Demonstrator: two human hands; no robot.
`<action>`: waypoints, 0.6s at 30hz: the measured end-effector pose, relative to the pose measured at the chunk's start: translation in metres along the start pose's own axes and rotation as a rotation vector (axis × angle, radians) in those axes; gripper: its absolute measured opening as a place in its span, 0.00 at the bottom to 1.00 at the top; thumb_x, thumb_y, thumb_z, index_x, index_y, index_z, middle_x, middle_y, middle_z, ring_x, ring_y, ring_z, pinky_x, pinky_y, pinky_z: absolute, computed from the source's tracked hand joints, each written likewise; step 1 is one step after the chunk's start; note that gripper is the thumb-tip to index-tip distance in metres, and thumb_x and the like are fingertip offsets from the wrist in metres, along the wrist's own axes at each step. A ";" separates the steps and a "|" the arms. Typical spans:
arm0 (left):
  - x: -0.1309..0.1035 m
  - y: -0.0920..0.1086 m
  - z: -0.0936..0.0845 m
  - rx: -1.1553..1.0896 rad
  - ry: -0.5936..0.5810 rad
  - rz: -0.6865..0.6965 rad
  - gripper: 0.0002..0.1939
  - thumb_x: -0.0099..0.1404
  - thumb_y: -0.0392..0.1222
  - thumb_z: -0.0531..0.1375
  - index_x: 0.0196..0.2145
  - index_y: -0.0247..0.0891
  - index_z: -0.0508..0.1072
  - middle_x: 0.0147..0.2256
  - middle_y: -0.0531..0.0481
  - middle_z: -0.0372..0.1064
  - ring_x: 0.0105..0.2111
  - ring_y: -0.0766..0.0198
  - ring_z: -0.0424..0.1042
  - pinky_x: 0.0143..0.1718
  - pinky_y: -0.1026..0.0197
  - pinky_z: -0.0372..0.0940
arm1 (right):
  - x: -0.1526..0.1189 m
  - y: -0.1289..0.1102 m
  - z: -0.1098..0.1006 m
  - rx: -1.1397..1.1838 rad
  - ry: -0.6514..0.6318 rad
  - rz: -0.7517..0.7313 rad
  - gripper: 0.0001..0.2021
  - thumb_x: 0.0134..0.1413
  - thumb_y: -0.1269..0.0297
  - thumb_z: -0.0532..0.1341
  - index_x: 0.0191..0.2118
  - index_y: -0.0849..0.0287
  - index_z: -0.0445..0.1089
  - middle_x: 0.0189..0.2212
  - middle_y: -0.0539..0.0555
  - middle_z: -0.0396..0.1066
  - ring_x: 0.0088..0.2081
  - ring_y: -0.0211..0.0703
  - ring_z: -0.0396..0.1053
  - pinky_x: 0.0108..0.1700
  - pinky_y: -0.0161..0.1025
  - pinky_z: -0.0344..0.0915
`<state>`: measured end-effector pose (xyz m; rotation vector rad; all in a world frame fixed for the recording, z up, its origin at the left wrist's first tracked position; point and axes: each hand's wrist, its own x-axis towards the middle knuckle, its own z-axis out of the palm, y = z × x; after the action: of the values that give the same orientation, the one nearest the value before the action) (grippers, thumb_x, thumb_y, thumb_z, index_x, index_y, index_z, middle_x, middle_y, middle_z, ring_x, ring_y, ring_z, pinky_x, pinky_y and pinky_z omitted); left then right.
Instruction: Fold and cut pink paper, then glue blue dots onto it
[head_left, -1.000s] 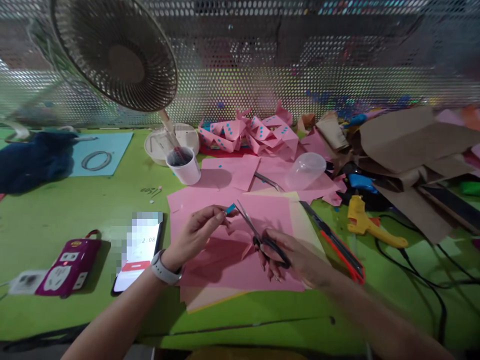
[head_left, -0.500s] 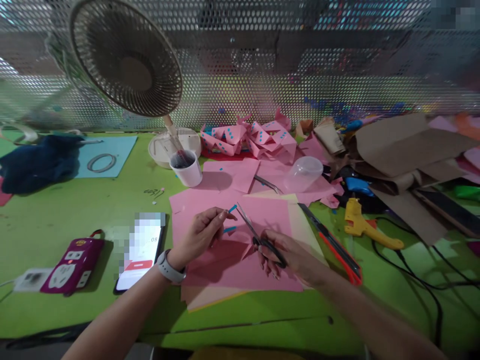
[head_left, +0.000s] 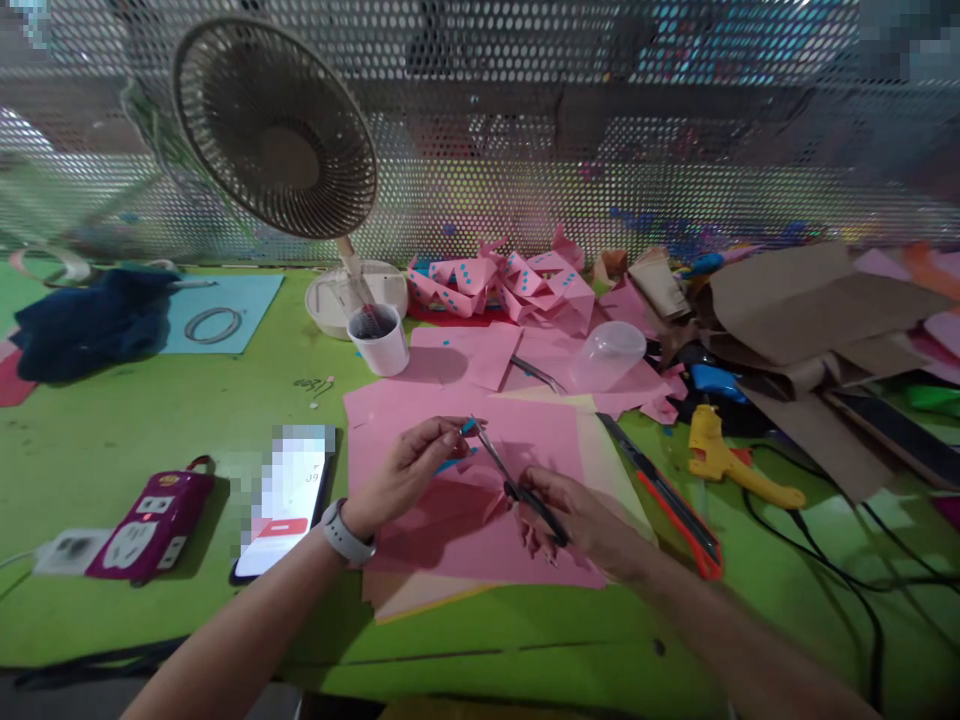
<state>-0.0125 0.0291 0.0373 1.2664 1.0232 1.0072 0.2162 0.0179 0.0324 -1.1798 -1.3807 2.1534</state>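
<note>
My left hand pinches a small blue paper strip between thumb and fingers, above the pink paper sheets. My right hand is closed round the black handles of a pair of scissors. The blade tips reach the end of the strip at my left fingertips; whether they are fully closed on it is too small to tell. A second blue strip shows just below the left fingers, partly hidden by them.
Left of the paper lie a phone and a purple power socket. A white cup and a fan stand behind. To the right are a red utility knife, a yellow glue gun with cables, and brown paper. Folded pink paper shapes sit at the back.
The scissor tips have come up against the strip's end, and less of the strip sticks out from my left fingers. The whole view has shifted slightly.
</note>
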 end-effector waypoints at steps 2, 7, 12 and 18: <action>0.000 0.000 0.001 -0.068 -0.015 -0.020 0.16 0.68 0.51 0.57 0.42 0.35 0.73 0.50 0.40 0.71 0.43 0.60 0.73 0.48 0.54 0.69 | 0.000 0.000 0.000 -0.014 0.001 0.008 0.18 0.52 0.49 0.64 0.35 0.58 0.61 0.23 0.45 0.68 0.21 0.30 0.64 0.20 0.28 0.59; 0.001 0.000 0.000 -0.175 -0.072 -0.053 0.14 0.68 0.49 0.58 0.36 0.34 0.71 0.45 0.41 0.75 0.43 0.59 0.75 0.49 0.52 0.69 | 0.000 0.000 0.001 -0.039 0.029 0.033 0.18 0.52 0.48 0.64 0.34 0.57 0.60 0.22 0.45 0.67 0.21 0.31 0.65 0.20 0.28 0.60; 0.002 -0.001 -0.001 -0.161 -0.078 -0.039 0.14 0.67 0.49 0.58 0.35 0.34 0.71 0.44 0.41 0.75 0.42 0.59 0.76 0.49 0.52 0.70 | -0.001 -0.003 0.002 -0.047 0.033 0.012 0.20 0.49 0.47 0.65 0.33 0.57 0.60 0.22 0.45 0.66 0.22 0.32 0.64 0.20 0.29 0.60; 0.003 -0.002 -0.004 -0.102 -0.092 -0.007 0.14 0.67 0.49 0.59 0.35 0.34 0.72 0.43 0.40 0.75 0.41 0.59 0.76 0.48 0.53 0.70 | 0.000 -0.004 0.003 -0.030 0.040 -0.010 0.21 0.47 0.46 0.67 0.33 0.58 0.62 0.23 0.46 0.65 0.24 0.32 0.64 0.22 0.30 0.59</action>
<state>-0.0158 0.0326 0.0347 1.2137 0.8946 0.9750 0.2138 0.0182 0.0366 -1.2175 -1.4035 2.0976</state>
